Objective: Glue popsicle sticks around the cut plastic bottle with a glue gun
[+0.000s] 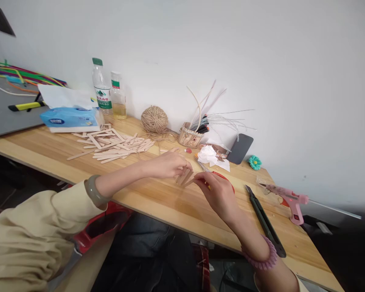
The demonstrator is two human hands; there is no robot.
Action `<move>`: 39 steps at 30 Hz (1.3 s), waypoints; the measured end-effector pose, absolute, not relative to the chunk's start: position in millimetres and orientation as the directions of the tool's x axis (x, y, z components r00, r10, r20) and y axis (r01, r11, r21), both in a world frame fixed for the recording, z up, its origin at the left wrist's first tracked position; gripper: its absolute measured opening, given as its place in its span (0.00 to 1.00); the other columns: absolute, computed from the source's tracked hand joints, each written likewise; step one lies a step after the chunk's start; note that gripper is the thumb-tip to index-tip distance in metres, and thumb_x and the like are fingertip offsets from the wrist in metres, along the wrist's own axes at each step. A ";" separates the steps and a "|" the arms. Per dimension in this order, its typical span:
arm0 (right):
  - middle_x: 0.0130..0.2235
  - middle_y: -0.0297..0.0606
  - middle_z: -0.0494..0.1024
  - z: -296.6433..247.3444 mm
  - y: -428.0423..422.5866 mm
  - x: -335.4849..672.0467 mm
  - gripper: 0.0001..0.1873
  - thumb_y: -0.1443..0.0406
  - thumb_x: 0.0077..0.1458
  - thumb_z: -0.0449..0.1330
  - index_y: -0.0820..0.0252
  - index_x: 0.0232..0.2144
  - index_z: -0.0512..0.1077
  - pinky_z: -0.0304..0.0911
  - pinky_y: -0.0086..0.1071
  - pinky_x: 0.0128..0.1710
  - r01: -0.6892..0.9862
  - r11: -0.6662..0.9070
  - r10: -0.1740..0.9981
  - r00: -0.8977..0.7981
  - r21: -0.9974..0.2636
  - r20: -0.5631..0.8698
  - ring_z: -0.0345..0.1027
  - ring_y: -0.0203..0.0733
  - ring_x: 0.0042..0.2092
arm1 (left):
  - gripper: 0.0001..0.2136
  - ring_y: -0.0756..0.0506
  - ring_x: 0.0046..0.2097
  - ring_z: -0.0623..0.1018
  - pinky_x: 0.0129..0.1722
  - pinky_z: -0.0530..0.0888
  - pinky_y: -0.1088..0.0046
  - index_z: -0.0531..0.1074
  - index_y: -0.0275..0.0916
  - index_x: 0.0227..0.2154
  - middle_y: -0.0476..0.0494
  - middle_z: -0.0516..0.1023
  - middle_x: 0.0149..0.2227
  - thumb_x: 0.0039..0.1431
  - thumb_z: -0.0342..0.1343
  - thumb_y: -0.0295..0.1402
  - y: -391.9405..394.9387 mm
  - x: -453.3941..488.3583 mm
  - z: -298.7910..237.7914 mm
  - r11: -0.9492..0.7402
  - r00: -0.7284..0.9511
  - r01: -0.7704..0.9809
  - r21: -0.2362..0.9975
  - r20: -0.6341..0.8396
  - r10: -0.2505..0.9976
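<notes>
Near the middle of the table, my left hand [172, 164] is closed on a few short wooden craft sticks [185, 177] set side by side. My right hand [219, 194] pinches the end of a craft stick [189, 182] at the right of that group; whether the sticks are joined I cannot tell. Red-handled scissors [220, 175] lie just behind my right hand and are partly covered by it. A loose pile of craft sticks [115, 146] spreads to the left, beyond my left forearm.
Behind stand a twine ball [154, 119], a small decorated basket [189, 137], two bottles [102, 91] and a tissue pack [71, 118]. White crumpled paper [208, 155] and a phone [241, 148] lie back right. A utility knife [265, 221] and a pink glue gun [292, 199] lie at right.
</notes>
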State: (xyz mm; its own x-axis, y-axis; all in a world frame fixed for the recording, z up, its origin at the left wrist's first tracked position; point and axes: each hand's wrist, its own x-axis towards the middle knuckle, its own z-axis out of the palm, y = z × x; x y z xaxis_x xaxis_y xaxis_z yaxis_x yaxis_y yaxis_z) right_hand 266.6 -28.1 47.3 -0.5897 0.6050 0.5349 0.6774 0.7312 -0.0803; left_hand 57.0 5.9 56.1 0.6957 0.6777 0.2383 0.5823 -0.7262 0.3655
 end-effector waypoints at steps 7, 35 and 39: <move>0.33 0.39 0.76 47.3 -23.0 265.2 0.06 0.67 0.60 0.54 0.60 0.33 0.71 0.61 0.29 0.29 0.668 0.744 0.523 -0.608 0.028 0.598 0.70 0.40 0.34 | 0.11 0.46 0.42 0.76 0.56 0.59 0.62 0.76 0.45 0.36 0.50 0.79 0.33 0.58 0.50 0.26 7.1 56.4 55.5 -0.734 0.696 0.537 0.417 0.273 0.664; 0.32 0.40 0.75 36.8 -12.9 264.1 0.04 0.67 0.61 0.53 0.57 0.34 0.67 0.63 0.33 0.33 0.630 0.769 0.420 -0.625 0.107 0.658 0.68 0.42 0.35 | 0.11 0.47 0.40 0.77 0.58 0.55 0.61 0.75 0.41 0.34 0.49 0.81 0.34 0.55 0.50 0.21 10.6 59.2 63.6 -0.736 0.732 0.555 0.387 0.194 0.653; 0.34 0.41 0.75 40.7 -10.2 265.5 0.04 0.64 0.60 0.56 0.59 0.35 0.68 0.61 0.35 0.34 0.656 0.736 0.415 -0.631 0.166 0.656 0.67 0.44 0.36 | 0.10 0.47 0.40 0.77 0.58 0.56 0.61 0.75 0.40 0.33 0.49 0.81 0.34 0.56 0.50 0.22 9.6 59.9 66.5 -0.744 0.742 0.557 0.369 0.181 0.646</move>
State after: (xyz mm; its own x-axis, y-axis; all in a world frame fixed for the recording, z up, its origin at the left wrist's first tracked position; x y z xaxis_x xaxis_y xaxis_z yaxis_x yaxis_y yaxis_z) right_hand 265.5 -10.2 40.7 -0.6311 0.4147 0.6556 0.6562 0.7360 0.1661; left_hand 59.9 9.6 66.5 0.7417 0.6459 0.1807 0.5574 -0.7435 0.3694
